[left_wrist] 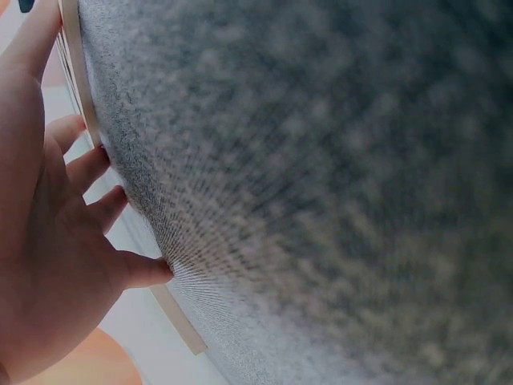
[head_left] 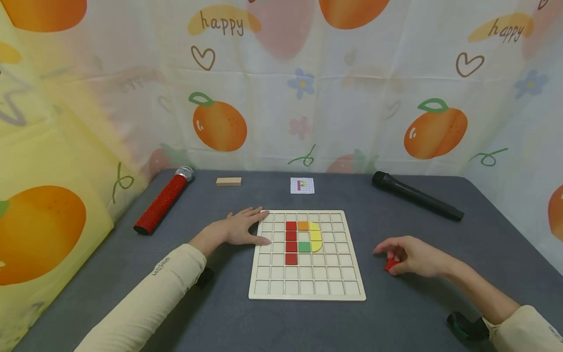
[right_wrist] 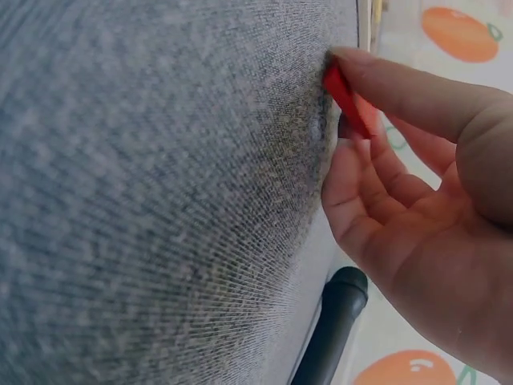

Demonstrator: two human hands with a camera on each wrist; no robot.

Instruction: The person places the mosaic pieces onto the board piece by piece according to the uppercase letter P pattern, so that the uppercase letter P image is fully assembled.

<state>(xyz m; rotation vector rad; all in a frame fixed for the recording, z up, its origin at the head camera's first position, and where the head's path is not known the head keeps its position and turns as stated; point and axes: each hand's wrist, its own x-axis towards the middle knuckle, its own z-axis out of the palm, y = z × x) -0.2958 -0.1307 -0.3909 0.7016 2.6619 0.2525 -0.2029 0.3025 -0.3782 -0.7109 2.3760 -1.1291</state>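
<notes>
A pale wooden grid board (head_left: 307, 288) lies flat on the table. Set in its squares are a column of several red tiles (head_left: 291, 235), an orange tile (head_left: 303, 226), a green tile (head_left: 304, 247) and yellow tiles (head_left: 315, 235), two of them with rounded corners. My left hand (head_left: 241, 229) rests on the board's upper left edge, its fingers spread. To the right of the board, my right hand (head_left: 413, 256) pinches a small red tile (right_wrist: 349, 100) between thumb and fingers, low over the table; the fingers partly cover the tile.
A small card with a coloured grid pattern (head_left: 302, 186) lies behind the board. A wooden block (head_left: 228, 182) is at the back left. A red microphone (head_left: 163, 203) lies far left, and a black microphone (head_left: 417, 196) lies back right. A patterned cloth hangs behind the table.
</notes>
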